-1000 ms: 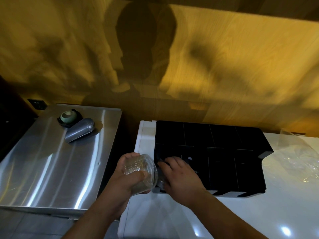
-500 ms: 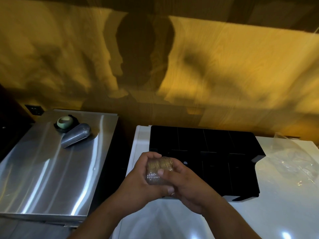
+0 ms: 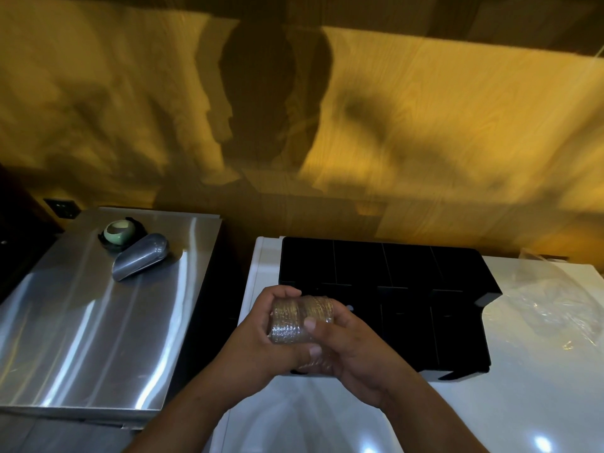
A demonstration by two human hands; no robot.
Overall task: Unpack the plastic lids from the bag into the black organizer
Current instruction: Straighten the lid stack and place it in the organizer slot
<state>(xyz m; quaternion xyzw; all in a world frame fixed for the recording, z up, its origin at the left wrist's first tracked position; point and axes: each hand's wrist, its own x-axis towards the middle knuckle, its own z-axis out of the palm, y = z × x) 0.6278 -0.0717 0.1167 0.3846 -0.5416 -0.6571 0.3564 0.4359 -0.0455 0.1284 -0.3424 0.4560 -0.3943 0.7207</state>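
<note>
Head view: left hand (image 3: 261, 341) and right hand (image 3: 354, 353) clasp the lid stack (image 3: 294, 317) at seven o'clock of the organizer (image 3: 408, 273); uneven squeeze, and lids could spill.

Kitchen or café service area. Stainless-steel worktop (image 3: 98, 322) at left, white counter (image 3: 539, 403) at lower right, wood-grain wall panel (image 3: 425, 109) across the top. Compartmented black organizer (image 3: 359, 266) on the counter, centre.

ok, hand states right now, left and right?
Left hand: grips the stack of lids.
Right hand: grips the same stack, thumb pressed on it.
</note>
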